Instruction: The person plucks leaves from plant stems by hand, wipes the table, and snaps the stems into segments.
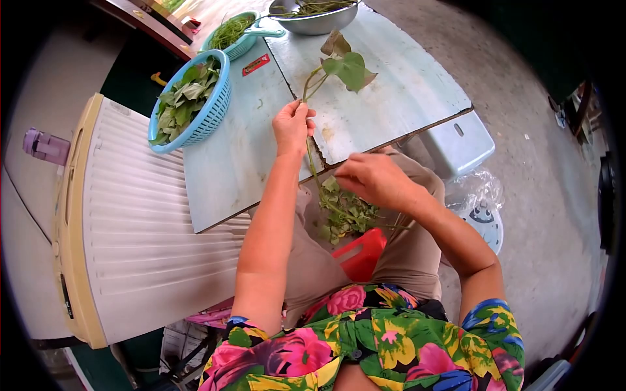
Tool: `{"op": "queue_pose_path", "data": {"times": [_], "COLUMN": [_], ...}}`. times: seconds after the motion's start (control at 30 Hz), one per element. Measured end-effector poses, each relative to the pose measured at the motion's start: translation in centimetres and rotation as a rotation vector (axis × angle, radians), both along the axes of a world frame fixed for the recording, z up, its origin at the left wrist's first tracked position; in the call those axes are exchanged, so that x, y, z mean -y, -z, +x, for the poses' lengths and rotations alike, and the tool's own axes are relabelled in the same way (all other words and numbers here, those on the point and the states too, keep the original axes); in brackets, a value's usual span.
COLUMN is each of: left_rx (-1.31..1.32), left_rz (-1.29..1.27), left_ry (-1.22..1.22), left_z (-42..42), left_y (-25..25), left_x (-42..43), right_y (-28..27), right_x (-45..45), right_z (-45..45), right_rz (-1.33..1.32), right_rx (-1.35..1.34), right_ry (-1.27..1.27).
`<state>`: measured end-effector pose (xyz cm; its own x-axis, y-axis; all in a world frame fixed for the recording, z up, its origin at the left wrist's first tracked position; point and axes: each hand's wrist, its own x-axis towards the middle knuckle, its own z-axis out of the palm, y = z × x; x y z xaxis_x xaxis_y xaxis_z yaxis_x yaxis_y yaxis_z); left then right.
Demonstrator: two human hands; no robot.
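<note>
My left hand [293, 127] pinches a long leafy vine stem [308, 81] over the table's near edge. Broad green leaves [351, 70] spread from its upper end, and the lower stalk hangs toward my lap. To the right of that stalk is my right hand [378, 179], its fingers curled together. Whatever may be between those fingertips is hidden, and they look slightly apart from the stalk. Below both hands, more leafy vines [349, 212] lie between my knees, above a red plastic object [366, 254].
On the pale blue table [398, 85] are a blue basket [218, 98] of leaves, a green basket [242, 47] of stems and a metal bowl [313, 25] of stems. A ridged cream panel [156, 215] stands left; a light blue stool [460, 146] stands right.
</note>
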<state>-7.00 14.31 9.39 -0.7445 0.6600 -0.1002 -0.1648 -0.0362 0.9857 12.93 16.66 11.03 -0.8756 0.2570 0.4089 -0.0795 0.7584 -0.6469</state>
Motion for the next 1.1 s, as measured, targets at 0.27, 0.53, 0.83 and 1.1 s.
{"op": "queue_pose_path", "data": {"times": [0.27, 0.53, 0.83, 1.1], "left_rx": [0.027, 0.148, 0.139, 0.106], "left_rz": [-0.002, 0.079, 0.059, 0.033], "left_ry": [0.034, 0.026, -0.033, -0.111], "left_z": [-0.2, -0.7, -0.3, 0.0], "left_y": [-0.3, -0.5, -0.6, -0.4], "left_x": [-0.8, -0.4, -0.8, -1.3], "right_y": [1.3, 2.5, 2.1, 2.1], "right_x": [-7.9, -8.0, -7.4, -7.1], "right_z": [-12.1, -12.5, -12.4, -12.2], "right_rz": [0.012, -0.057, 0.032, -0.003], "right_rx": [-0.292, -0.188, -0.072, -0.109], "right_ry": [0.206, 0.318, 0.332, 0.345]}}
